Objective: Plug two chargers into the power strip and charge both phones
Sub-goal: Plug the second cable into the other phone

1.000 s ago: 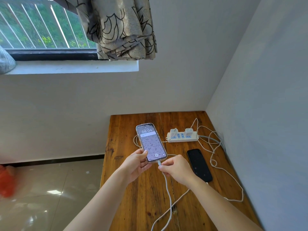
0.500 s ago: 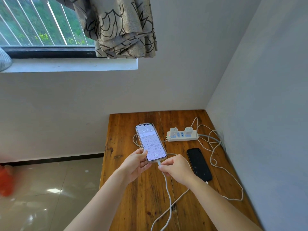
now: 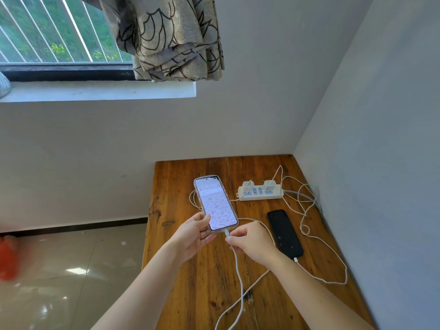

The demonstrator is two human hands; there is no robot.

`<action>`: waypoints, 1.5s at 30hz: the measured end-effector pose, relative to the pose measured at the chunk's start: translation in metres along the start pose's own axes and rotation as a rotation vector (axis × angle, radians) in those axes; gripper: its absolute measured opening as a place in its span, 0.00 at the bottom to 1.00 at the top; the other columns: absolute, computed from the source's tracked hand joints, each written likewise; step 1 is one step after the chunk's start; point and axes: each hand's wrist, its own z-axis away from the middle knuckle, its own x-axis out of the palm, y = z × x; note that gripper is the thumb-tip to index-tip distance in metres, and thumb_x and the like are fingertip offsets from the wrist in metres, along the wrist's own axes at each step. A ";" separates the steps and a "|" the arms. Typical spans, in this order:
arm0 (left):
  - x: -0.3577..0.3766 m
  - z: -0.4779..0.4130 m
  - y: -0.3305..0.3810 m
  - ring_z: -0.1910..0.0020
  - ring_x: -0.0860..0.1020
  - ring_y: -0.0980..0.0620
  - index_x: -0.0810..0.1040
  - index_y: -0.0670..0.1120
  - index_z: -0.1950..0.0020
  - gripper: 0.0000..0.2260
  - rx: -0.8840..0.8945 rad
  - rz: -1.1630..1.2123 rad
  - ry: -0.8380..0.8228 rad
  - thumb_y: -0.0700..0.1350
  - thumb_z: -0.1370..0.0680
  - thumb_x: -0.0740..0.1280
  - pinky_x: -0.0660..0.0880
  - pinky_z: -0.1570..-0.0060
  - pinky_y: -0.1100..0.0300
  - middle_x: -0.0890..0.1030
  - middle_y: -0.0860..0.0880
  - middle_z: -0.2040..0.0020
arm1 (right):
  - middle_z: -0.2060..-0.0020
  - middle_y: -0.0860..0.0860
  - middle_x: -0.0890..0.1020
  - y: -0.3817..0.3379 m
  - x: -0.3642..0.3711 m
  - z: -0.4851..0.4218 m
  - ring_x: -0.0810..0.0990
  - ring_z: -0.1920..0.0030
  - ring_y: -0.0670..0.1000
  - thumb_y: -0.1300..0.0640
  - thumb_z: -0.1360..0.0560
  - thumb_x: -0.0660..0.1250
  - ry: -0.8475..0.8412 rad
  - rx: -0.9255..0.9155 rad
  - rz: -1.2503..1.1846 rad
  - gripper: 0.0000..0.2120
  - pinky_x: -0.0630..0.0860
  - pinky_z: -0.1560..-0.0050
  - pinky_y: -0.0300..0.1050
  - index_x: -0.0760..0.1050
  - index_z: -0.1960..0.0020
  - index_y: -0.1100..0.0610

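Note:
My left hand (image 3: 194, 236) holds a lit phone (image 3: 215, 203) in a clear case, tilted up above the wooden table (image 3: 181, 282). My right hand (image 3: 250, 241) pinches a white cable (image 3: 239, 277) at the plug, which sits in the phone's bottom port. A second, dark phone (image 3: 284, 233) lies flat to the right with a white cable in its near end. At the back, a white power strip (image 3: 260, 192) carries two white chargers (image 3: 270, 185).
White cables (image 3: 307, 225) loop over the table's right side next to the wall (image 3: 381, 186). A window sill and a patterned curtain (image 3: 171, 39) hang above the far wall. Tiled floor (image 3: 71, 270) lies to the left, with a blurred red object (image 3: 8, 258).
The hands, the lit phone and the cable keep their pose. The view has tilted slightly, and the phone's screen looks brighter than a second ago.

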 end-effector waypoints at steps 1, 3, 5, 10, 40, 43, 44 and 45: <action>-0.001 0.000 0.000 0.48 0.83 0.47 0.73 0.44 0.38 0.11 -0.002 0.000 -0.002 0.41 0.20 0.62 0.82 0.57 0.60 0.84 0.42 0.46 | 0.67 0.49 0.84 0.001 0.000 -0.001 0.82 0.65 0.47 0.55 0.27 0.70 -0.008 0.007 0.000 0.06 0.80 0.61 0.38 0.84 0.60 0.55; -0.003 -0.001 -0.001 0.47 0.83 0.47 0.73 0.44 0.38 0.11 -0.006 0.001 -0.007 0.41 0.20 0.62 0.81 0.58 0.60 0.84 0.42 0.46 | 0.65 0.51 0.85 0.002 0.002 -0.002 0.83 0.64 0.48 0.56 0.28 0.71 -0.028 0.024 0.000 0.05 0.79 0.60 0.39 0.84 0.59 0.56; -0.005 -0.001 -0.001 0.47 0.83 0.47 0.74 0.44 0.37 0.11 -0.006 -0.003 -0.013 0.41 0.20 0.62 0.81 0.57 0.60 0.84 0.42 0.45 | 0.64 0.51 0.85 0.004 0.003 -0.002 0.83 0.64 0.48 0.57 0.29 0.72 -0.051 0.052 -0.016 0.02 0.77 0.62 0.38 0.83 0.59 0.55; -0.008 -0.003 -0.002 0.47 0.83 0.47 0.74 0.45 0.38 0.11 -0.005 -0.004 -0.005 0.41 0.20 0.62 0.81 0.54 0.59 0.84 0.42 0.45 | 0.64 0.51 0.85 0.005 0.005 -0.002 0.83 0.63 0.46 0.59 0.29 0.71 -0.139 0.115 -0.072 0.02 0.77 0.64 0.37 0.80 0.58 0.54; -0.088 -0.049 -0.059 0.49 0.83 0.48 0.76 0.45 0.43 0.07 -0.323 -0.268 0.127 0.42 0.19 0.61 0.77 0.51 0.57 0.84 0.43 0.46 | 0.60 0.51 0.81 0.083 0.006 -0.006 0.79 0.60 0.48 0.61 0.25 0.66 -0.054 0.402 0.330 0.04 0.76 0.62 0.38 0.78 0.55 0.53; -0.087 -0.050 -0.077 0.47 0.82 0.47 0.75 0.45 0.43 0.07 -0.355 -0.263 0.130 0.42 0.19 0.60 0.75 0.46 0.55 0.84 0.43 0.45 | 0.59 0.51 0.81 0.091 0.010 -0.001 0.79 0.60 0.47 0.61 0.25 0.66 -0.075 0.433 0.334 0.04 0.73 0.64 0.36 0.78 0.54 0.53; -0.086 -0.050 -0.084 0.46 0.81 0.47 0.75 0.45 0.41 0.08 -0.366 -0.252 0.142 0.42 0.18 0.60 0.75 0.45 0.54 0.83 0.43 0.44 | 0.58 0.51 0.81 0.094 0.010 0.001 0.78 0.60 0.47 0.61 0.25 0.65 -0.079 0.445 0.334 0.04 0.73 0.64 0.36 0.78 0.54 0.53; -0.085 -0.050 -0.091 0.45 0.81 0.47 0.74 0.45 0.40 0.08 -0.377 -0.236 0.156 0.42 0.18 0.60 0.75 0.45 0.54 0.82 0.43 0.43 | 0.58 0.51 0.81 0.096 0.011 0.003 0.78 0.60 0.47 0.61 0.24 0.65 -0.079 0.459 0.335 0.04 0.72 0.64 0.36 0.78 0.54 0.53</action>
